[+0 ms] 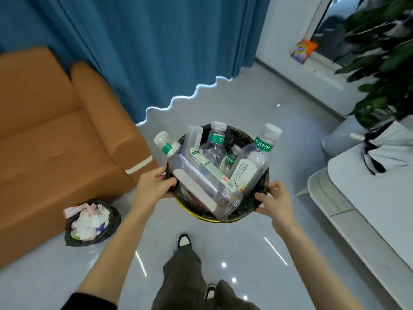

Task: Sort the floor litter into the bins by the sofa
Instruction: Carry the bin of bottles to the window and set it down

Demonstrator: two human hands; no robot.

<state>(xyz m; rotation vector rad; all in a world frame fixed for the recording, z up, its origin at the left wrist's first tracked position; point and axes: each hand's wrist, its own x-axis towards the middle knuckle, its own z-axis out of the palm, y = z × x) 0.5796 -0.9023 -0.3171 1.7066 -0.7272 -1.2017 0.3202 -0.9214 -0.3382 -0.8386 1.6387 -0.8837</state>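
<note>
The person holds the bottle bin (pixel 244 211), a round bin lined with a black bag, out in front of them between the sofa (pixel 55 142) and a white table (pixel 368 186). It looks to be carried clear of the floor, though its underside is hidden. The left hand (pixel 154 184) grips the rim on its side, thumb hooked over the liner and fingers curled under the edge. The right hand (pixel 276 202) takes the opposite rim the same way, thumb on top and fingers wrapped round the outside. The bin is heaped with clear plastic bottles (pixel 257 162), all apparently empty and capped. Several stand upright, and one large bottle (pixel 201 186) lies slantwise with its neck poking over the rim. The load should be light but top-heavy and loose. The bottles are smooth and hard, so they would slide or tip out if the bin tilts, and the thin liner is slick under the fingers. Two hands on opposite sides of the stiff rim, keeping it level, seems the sound hold. The paper bin (pixel 115 220) stands on the floor against the front of the sofa, also bag-lined. It is filled with crumpled white tissues (pixel 89 222), with a pink wrapper (pixel 76 210) at its edge.
</note>
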